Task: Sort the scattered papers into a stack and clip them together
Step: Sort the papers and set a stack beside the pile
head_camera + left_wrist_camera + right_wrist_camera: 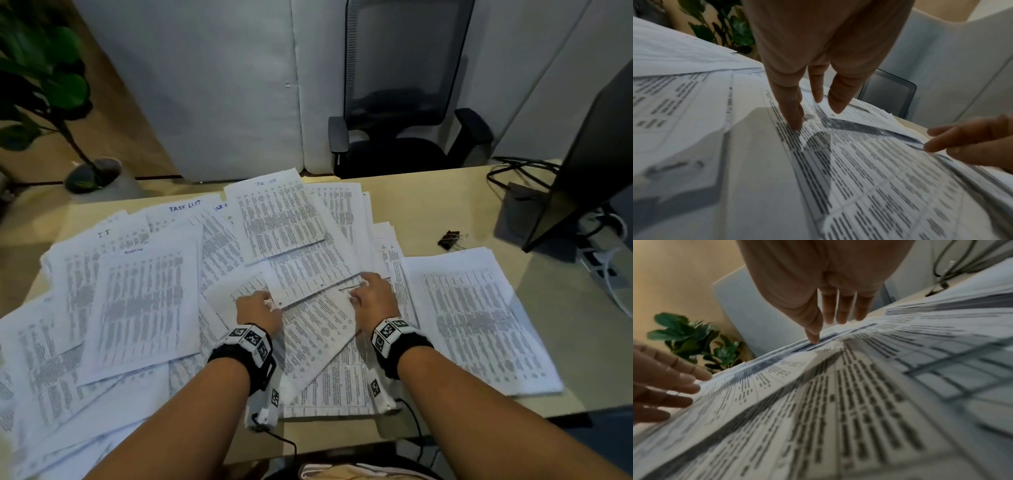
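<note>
Far to the left of the left hand [258, 310], past the desk [445, 209], a potted plant [44, 89] stands on the floor. Printed papers [144, 294] lie scattered over the desk in overlapping layers, too many to count; ahead and to the left of that hand, blue handwriting on one sheet reads "TASK LIST" [185, 206], and a raised sheet straight ahead bears the same heading, smaller. The rest of the print is too blurred to read. The left hand lies on the papers with fingers [793, 112] straight and spread, tips pressing the near edge of a sheet. Just beside it, the right hand [373, 294] does likewise, its fingers [813, 331] extended and touching the paper edge, gripping nothing. Ahead and to the right of the right hand, one black binder clip [450, 238] lies on bare desk, apart from the papers. Beyond it stand one monitor [589, 164] with tangled cables [513, 168], and one black office chair [407, 102] behind the desk.
</note>
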`<state>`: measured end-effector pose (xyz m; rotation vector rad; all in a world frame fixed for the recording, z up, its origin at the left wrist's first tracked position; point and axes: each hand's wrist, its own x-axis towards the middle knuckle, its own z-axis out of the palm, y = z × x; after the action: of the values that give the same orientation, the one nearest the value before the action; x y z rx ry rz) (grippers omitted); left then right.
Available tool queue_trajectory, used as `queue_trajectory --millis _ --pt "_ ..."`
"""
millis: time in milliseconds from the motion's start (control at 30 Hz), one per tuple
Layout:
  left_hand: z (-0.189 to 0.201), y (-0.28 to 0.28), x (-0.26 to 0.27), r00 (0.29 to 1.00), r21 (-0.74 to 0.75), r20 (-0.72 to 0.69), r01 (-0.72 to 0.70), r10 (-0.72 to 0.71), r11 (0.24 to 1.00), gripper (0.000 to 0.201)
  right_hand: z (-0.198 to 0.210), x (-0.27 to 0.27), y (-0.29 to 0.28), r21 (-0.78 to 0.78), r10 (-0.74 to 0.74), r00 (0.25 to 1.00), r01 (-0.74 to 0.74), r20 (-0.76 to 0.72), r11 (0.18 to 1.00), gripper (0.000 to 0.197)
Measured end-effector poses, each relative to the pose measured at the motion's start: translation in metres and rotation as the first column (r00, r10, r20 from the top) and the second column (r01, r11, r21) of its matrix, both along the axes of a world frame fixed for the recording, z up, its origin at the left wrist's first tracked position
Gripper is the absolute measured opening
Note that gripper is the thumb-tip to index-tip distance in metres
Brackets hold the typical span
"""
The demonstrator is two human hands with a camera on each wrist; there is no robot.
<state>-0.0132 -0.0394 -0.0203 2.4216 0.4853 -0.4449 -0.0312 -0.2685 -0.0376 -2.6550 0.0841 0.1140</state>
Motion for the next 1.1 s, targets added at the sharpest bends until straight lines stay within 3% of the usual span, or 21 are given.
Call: queue_trajectory --millis 133,233,300,333,400,433,500,600,733,833,933,1100 --pt "0.0 0.027 0.011 0.997 -0.035 -0.072 0.028 -0.031 0.999 0.044 0.012 0.013 0.027 -0.228 0.222 0.969 -0.243 -0.111 0.943 0.007" --pt "-0.007 0.04 0.02 0.997 -0.179 -0.075 -0.008 -0.005 0.984 0.047 0.014 0.024 0.045 -0.314 0.307 0.923 -0.369 -0.23 0.875 0.03" --pt "-0.01 0.048 0.027 0.983 -0.374 -0.127 -0.174 0.136 0.911 0.053 0.012 0.029 0.054 -0.257 0.321 0.904 -0.393 -0.281 0.883 0.049" --pt "-0.01 0.051 0.031 0.964 -0.459 -0.175 -0.258 0.198 0.85 0.054 0.015 0.029 0.058 -0.194 0.324 0.905 -0.383 -0.274 0.903 0.05" --pt "-0.004 0.053 0.036 0.93 -0.6 -0.25 -0.367 0.268 0.711 0.053 0.023 0.026 0.065 -0.067 0.335 0.925 -0.351 -0.181 0.934 0.032" --pt "-0.001 0.055 0.038 0.928 -0.633 -0.252 -0.372 0.274 0.678 0.049 0.028 0.024 0.068 -0.023 0.331 0.93 -0.339 -0.16 0.94 0.022" --pt "-0.004 0.06 0.043 0.939 -0.62 -0.207 -0.342 0.274 0.706 0.065 0.04 0.02 0.074 0.073 0.321 0.911 -0.312 -0.258 0.947 0.013" --pt "-0.006 0.07 0.046 0.976 -0.545 -0.133 -0.217 0.172 0.81 0.081 0.049 0.02 0.079 0.201 0.271 0.895 -0.21 -0.355 0.957 0.02" --pt "-0.006 0.08 0.049 0.999 -0.315 -0.037 0.007 -0.02 0.949 0.071 0.042 0.044 0.073 0.21 0.113 0.975 -0.071 -0.192 0.975 0.023" --pt "-0.006 0.089 0.048 0.994 -0.223 -0.035 0.096 -0.107 0.97 0.067 0.031 0.074 0.072 0.146 -0.061 0.995 0.072 -0.074 0.987 0.038" --pt "-0.004 0.097 0.043 0.982 -0.202 -0.066 0.16 -0.176 0.966 0.067 0.025 0.103 0.077 0.083 -0.234 0.958 0.251 -0.168 0.964 0.063" --pt "-0.003 0.103 0.031 0.966 -0.211 -0.102 0.212 -0.237 0.954 0.059 0.016 0.13 0.084 -0.108 -0.289 0.909 0.269 -0.3 0.957 0.087"
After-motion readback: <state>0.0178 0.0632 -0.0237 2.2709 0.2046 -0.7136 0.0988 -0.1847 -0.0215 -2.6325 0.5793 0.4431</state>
